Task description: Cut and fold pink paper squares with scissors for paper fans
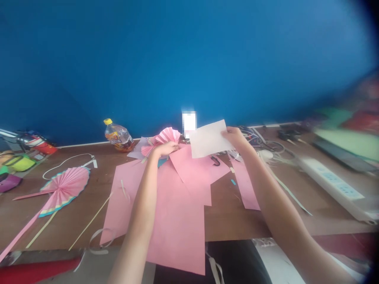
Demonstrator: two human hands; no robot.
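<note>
My left hand [166, 149] grips the lower edge of a pleated pink paper fan [168, 135], and a second pink pleated piece [148, 150] lies just to its left. My right hand [235, 137] pinches the edge of a pale sheet of paper [209, 139], holding it up above the table. Large pink paper sheets [177, 228] lie overlapping below both forearms. A finished round pink paper fan [65, 191] with a blue and yellow rim lies at the left.
A wooden table [225, 225] stands against a blue wall [177, 59]. A plastic bottle [119, 136] stands at the back. A white power strip [331, 183] and cables [271, 150] lie at the right, colourful bags [19, 163] at the left, and paper strips [89, 223] near the front.
</note>
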